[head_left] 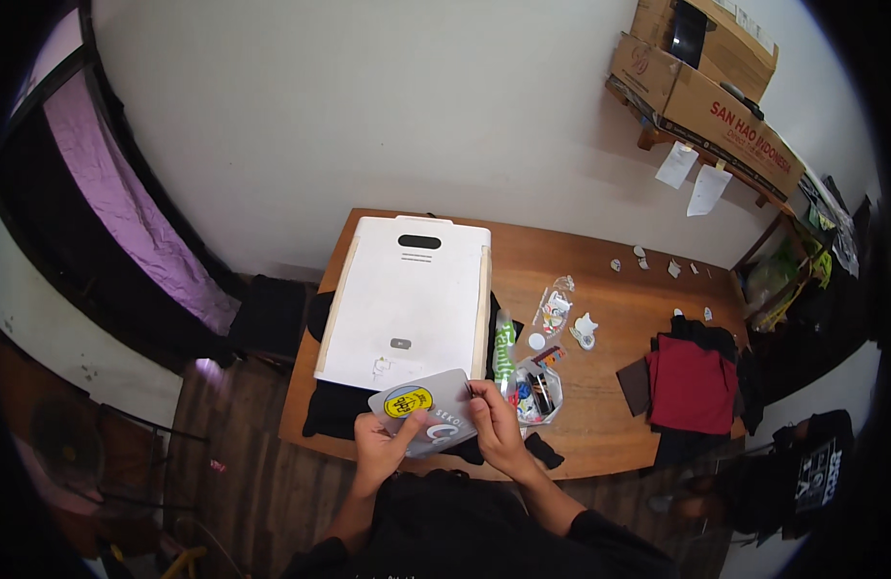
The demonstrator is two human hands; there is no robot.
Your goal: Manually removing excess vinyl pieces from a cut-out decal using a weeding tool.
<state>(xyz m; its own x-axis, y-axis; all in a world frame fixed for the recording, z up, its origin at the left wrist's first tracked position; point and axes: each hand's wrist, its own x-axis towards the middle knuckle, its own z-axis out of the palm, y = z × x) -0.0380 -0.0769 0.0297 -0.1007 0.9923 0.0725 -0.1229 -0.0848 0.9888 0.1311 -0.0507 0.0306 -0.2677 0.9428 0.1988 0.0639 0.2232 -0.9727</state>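
Both hands hold a thin grey sheet with rounded corners, a yellow oval emblem and white lettering. It is tilted over the near edge of the table. My left hand grips its left side, thumb lying across the front near the emblem. At the upper right corner, my right hand pinches it between thumb and fingers. Just beyond the sheet is a large white panel with a dark oval slot and pale wooden side edges. Black cloth shows from beneath the panel.
A clear tub of small items stands right of my right hand. White cut-out stickers are scattered beyond it on the wooden table. Folded red cloth lies at the right, above black cloth. Cardboard boxes rest on a wall shelf.
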